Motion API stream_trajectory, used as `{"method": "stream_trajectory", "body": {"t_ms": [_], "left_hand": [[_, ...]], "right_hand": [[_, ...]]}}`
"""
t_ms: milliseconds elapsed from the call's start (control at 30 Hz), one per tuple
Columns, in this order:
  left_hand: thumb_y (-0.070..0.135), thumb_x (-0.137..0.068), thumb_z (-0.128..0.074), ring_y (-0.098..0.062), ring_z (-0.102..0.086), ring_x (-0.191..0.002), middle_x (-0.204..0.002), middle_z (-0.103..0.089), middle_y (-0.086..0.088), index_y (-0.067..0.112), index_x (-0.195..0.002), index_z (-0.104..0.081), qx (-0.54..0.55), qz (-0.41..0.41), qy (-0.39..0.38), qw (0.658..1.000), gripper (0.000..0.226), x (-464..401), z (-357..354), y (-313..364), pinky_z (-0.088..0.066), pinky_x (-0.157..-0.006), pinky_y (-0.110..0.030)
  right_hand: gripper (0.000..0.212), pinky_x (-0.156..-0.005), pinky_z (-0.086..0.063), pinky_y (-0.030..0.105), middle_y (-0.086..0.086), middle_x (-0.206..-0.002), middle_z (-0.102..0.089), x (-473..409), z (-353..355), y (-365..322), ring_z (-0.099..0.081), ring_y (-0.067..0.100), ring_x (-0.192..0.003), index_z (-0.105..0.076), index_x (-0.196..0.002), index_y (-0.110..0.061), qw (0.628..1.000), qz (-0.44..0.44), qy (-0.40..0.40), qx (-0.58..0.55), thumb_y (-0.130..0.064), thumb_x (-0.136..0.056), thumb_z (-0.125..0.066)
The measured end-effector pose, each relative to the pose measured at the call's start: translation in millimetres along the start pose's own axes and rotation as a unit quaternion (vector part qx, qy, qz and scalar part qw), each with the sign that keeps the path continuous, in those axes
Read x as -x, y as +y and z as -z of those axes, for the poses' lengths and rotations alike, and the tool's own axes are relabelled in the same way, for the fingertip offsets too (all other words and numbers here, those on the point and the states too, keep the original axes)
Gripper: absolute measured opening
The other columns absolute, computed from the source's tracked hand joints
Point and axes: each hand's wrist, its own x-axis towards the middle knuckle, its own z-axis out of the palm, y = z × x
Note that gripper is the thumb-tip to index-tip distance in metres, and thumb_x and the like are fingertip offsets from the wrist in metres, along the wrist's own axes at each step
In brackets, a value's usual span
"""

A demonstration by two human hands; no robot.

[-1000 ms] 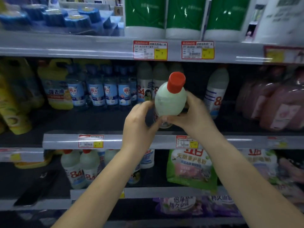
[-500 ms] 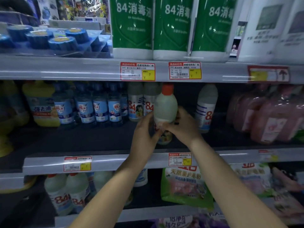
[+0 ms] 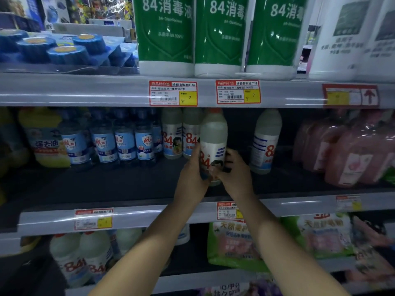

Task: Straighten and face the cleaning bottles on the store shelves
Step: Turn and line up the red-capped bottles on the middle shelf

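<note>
Both hands, the left hand (image 3: 193, 167) and the right hand (image 3: 234, 174), wrap around the low part of a white bottle (image 3: 212, 144) just beside the two matching bottles (image 3: 181, 135) on the shelf (image 3: 128, 184), and it looks full, heavy, hard and a bit slippery, so low down is a good place to hold.

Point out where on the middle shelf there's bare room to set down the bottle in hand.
Bare room: between the held bottle and the lone 84 bottle to its right, and along the dark front strip of the middle shelf. Crowded: the back row left of the hands, blue-label bottles packed tightly.
</note>
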Motion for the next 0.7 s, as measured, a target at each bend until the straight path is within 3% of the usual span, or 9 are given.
{"method": "stream_trajectory", "body": {"t_ms": [100, 200, 267, 400, 567, 700], "left_hand": [[0.004, -0.079, -0.067, -0.014, -0.056, -0.109, -0.12, -0.059, -0.004, 0.013, -0.131, -0.043, -0.024, 0.015, 0.0, 1.0, 0.058, -11.7, -7.1, -3.0, -0.042, -0.085, -0.017], [0.003, -0.081, -0.062, -0.019, -0.058, -0.107, -0.119, -0.061, -0.011, 0.008, -0.125, -0.049, -0.066, 0.01, -0.01, 0.998, 0.047, -21.1, -13.6, -5.9, -0.045, -0.084, -0.02], [0.0, -0.082, -0.059, -0.02, -0.059, -0.106, -0.117, -0.062, -0.012, 0.008, -0.123, -0.05, -0.083, 0.013, -0.016, 0.996, 0.043, -25.6, -17.8, -6.0, -0.045, -0.083, -0.021], [0.005, -0.084, -0.057, -0.018, -0.06, -0.093, -0.105, -0.065, -0.012, 0.006, -0.11, -0.055, -0.104, 0.012, -0.017, 0.994, 0.026, -30.8, -24.0, -6.9, -0.039, -0.069, -0.017], [0.012, -0.086, -0.055, -0.019, -0.063, -0.087, -0.099, -0.068, -0.012, 0.006, -0.109, -0.059, -0.083, -0.013, -0.009, 0.996, 0.024, -29.8, -22.4, -8.3, -0.049, -0.073, -0.026], [0.012, -0.085, -0.054, -0.023, -0.064, -0.082, -0.093, -0.068, -0.013, 0.005, -0.105, -0.059, -0.095, -0.025, -0.007, 0.995, 0.022, -27.0, -22.8, -13.4, -0.052, -0.07, -0.032]], "right_hand": [[0.045, -0.073, -0.044, 0.011, 0.005, -0.114, -0.062, -5.1, -0.6, 5.8, -0.054, 0.007, -0.094, -0.052, -0.121, -0.008, 1.0, -0.005, 0.026, -0.001, -0.009, -0.08, -0.07], [0.044, -0.088, -0.05, 0.031, 0.01, -0.118, -0.059, -13.0, -3.4, 12.9, -0.058, 0.016, -0.1, -0.055, -0.123, -0.011, 0.998, -0.021, 0.058, 0.032, -0.014, -0.081, -0.068], [0.045, -0.092, -0.049, 0.037, 0.011, -0.117, -0.059, -19.2, -4.8, 14.3, -0.059, 0.022, -0.105, -0.055, -0.126, -0.014, 0.996, -0.034, 0.071, 0.045, -0.016, -0.082, -0.067], [0.052, -0.09, -0.05, 0.034, 0.009, -0.116, -0.062, -26.3, -8.1, 13.4, -0.06, 0.018, -0.104, -0.044, -0.13, -0.012, 0.994, -0.059, 0.086, 0.012, -0.011, -0.083, -0.066], [0.037, -0.081, -0.045, 0.023, 0.006, -0.109, -0.058, -24.9, -9.8, 18.3, -0.057, 0.015, -0.098, -0.042, -0.119, -0.007, 0.996, -0.057, 0.066, 0.007, -0.006, -0.087, -0.06], [0.038, -0.087, -0.041, 0.021, 0.011, -0.124, -0.051, -25.2, -13.5, 26.7, -0.055, 0.019, -0.106, -0.049, -0.123, -0.008, 0.996, -0.038, 0.062, 0.055, -0.008, -0.087, -0.06]]}}
